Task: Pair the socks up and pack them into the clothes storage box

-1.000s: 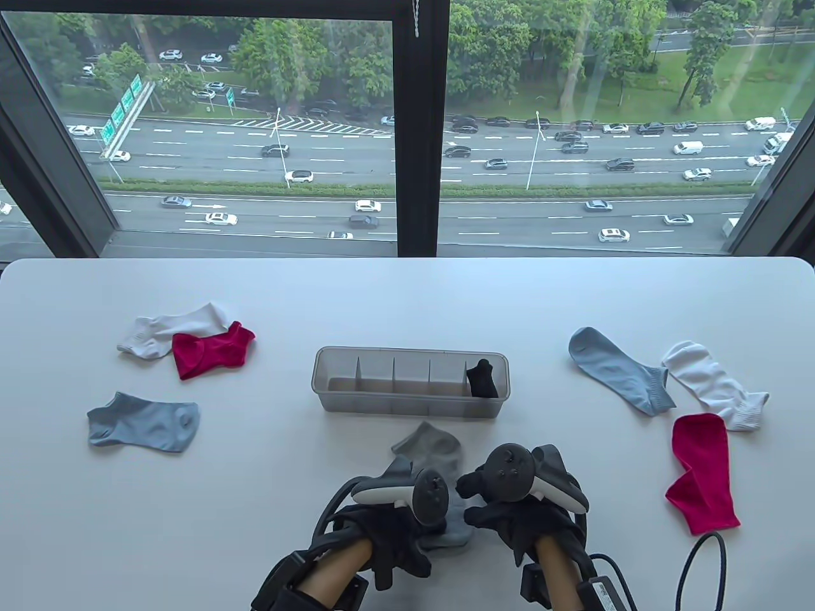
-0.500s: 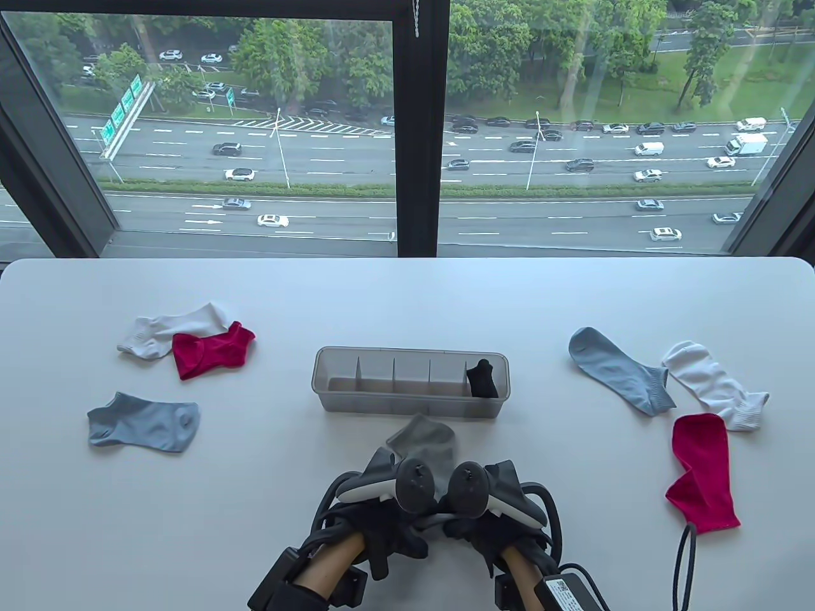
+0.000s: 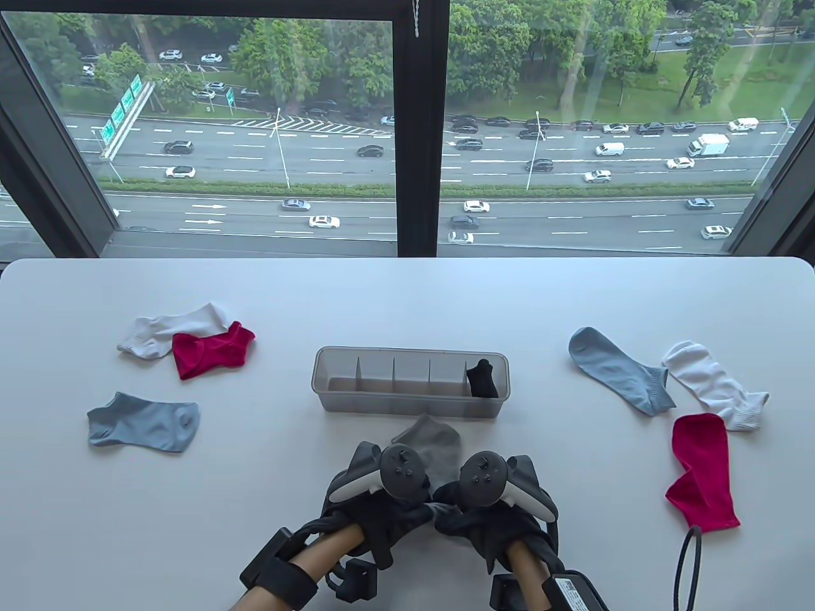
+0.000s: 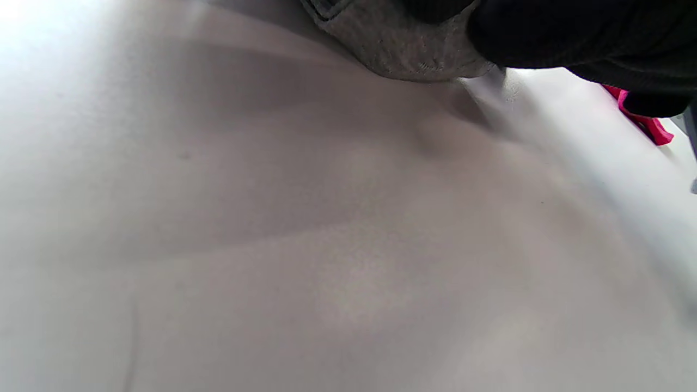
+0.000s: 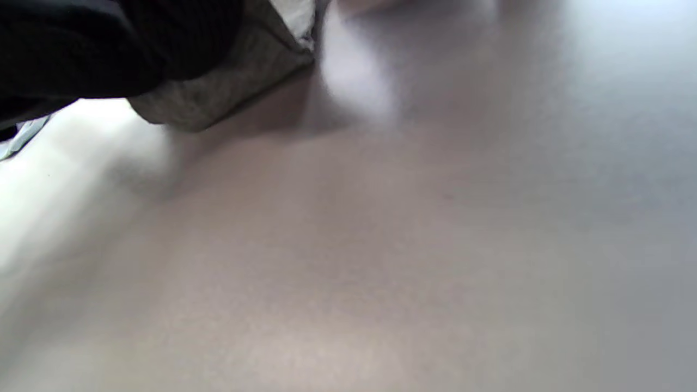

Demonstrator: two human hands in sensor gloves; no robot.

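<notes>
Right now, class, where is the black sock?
In the table view, the black sock stands in the rightmost compartment of the box, mid-table.

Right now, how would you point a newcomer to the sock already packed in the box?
Start at the clear divided storage box in the middle of the white table, just beyond the two hands. Look in its rightmost compartment: the black sock stands there. It is the only black one, and the other compartments look empty.

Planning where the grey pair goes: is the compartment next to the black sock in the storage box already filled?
No: in the table view the black sock fills only the rightmost compartment of the storage box; the others hold nothing.
</notes>
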